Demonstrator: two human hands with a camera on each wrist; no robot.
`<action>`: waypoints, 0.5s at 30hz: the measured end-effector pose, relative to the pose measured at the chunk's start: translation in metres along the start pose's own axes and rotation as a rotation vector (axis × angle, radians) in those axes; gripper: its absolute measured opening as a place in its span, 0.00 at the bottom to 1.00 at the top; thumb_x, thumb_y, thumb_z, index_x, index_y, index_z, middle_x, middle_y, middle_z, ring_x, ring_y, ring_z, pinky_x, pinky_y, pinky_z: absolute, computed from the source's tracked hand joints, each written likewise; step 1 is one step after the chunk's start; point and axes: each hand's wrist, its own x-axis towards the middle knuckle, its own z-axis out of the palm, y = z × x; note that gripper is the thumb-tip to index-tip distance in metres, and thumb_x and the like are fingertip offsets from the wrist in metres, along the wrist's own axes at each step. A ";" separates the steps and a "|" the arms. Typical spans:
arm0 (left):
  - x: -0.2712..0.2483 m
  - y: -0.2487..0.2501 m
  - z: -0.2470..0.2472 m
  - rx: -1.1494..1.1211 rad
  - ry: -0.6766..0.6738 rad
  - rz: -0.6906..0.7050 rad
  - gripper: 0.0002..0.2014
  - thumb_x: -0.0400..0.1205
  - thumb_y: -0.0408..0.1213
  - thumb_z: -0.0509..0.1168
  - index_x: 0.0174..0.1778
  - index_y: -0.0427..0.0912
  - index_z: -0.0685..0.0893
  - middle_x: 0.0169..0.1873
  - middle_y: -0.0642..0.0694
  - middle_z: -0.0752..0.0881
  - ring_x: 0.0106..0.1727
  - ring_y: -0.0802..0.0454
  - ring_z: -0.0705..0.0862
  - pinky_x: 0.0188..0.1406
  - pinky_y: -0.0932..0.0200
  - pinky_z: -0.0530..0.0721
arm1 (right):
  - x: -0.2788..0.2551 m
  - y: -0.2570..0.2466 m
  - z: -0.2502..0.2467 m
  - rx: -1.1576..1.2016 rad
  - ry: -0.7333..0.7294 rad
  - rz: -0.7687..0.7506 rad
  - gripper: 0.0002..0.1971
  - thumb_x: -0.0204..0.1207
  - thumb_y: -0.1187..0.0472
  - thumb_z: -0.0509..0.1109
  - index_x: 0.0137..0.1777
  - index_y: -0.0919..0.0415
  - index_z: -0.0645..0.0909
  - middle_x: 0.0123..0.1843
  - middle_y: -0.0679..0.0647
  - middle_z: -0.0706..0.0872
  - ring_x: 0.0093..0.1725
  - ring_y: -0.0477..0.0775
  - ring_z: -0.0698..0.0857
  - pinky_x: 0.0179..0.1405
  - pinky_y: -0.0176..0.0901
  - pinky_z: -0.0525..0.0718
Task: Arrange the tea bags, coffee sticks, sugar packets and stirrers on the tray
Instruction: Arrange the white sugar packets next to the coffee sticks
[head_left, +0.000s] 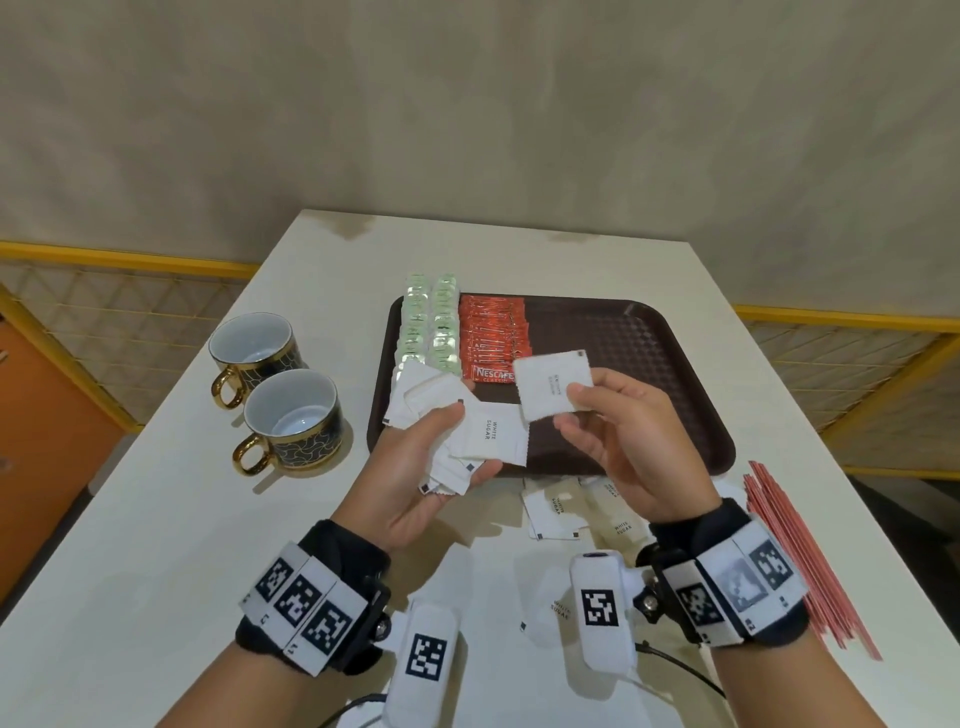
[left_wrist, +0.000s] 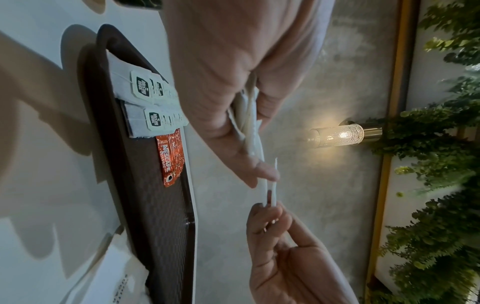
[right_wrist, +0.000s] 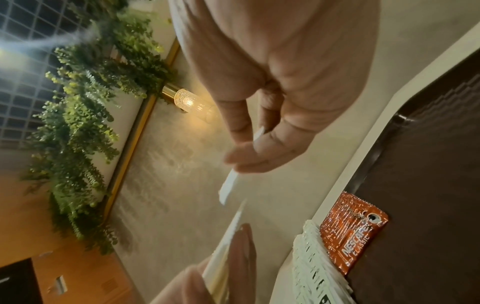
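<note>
The sugar packets are flat white paper squares with serrated edges, printed "WHITE SUGAR". The left hand (head_left: 415, 483) grips a fanned bunch of sugar packets (head_left: 457, 431) over the near left corner of the dark brown tray (head_left: 649, 364); their number cannot be told. The right hand (head_left: 623, 441) pinches a single sugar packet (head_left: 553, 383) just beside the bunch. On the tray lie two rows of tea bags (head_left: 431, 327) and a row of red coffee sticks (head_left: 491, 338). Loose packets (head_left: 556, 506) lie on the counter (head_left: 156, 545), red stirrers (head_left: 800, 556) to the right, two cups (head_left: 275, 384) to the left.
</note>
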 end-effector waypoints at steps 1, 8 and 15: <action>0.000 0.001 0.001 0.012 -0.009 0.001 0.08 0.84 0.30 0.64 0.55 0.46 0.80 0.48 0.39 0.92 0.46 0.44 0.92 0.33 0.49 0.92 | 0.000 -0.001 -0.001 0.054 -0.004 0.009 0.07 0.82 0.73 0.63 0.53 0.67 0.82 0.51 0.60 0.92 0.41 0.50 0.91 0.37 0.36 0.88; 0.000 0.005 0.000 0.135 -0.041 0.052 0.10 0.84 0.29 0.63 0.59 0.44 0.81 0.49 0.39 0.92 0.47 0.42 0.92 0.34 0.47 0.92 | -0.005 -0.003 -0.001 -0.182 -0.070 -0.004 0.07 0.77 0.73 0.66 0.41 0.62 0.78 0.45 0.57 0.91 0.38 0.49 0.89 0.32 0.40 0.86; 0.002 0.003 0.000 0.128 -0.003 0.115 0.12 0.85 0.31 0.64 0.64 0.42 0.81 0.55 0.38 0.90 0.51 0.39 0.91 0.31 0.52 0.90 | -0.007 0.009 0.006 -0.330 -0.129 -0.004 0.04 0.77 0.69 0.72 0.41 0.67 0.82 0.47 0.62 0.91 0.37 0.50 0.88 0.31 0.37 0.84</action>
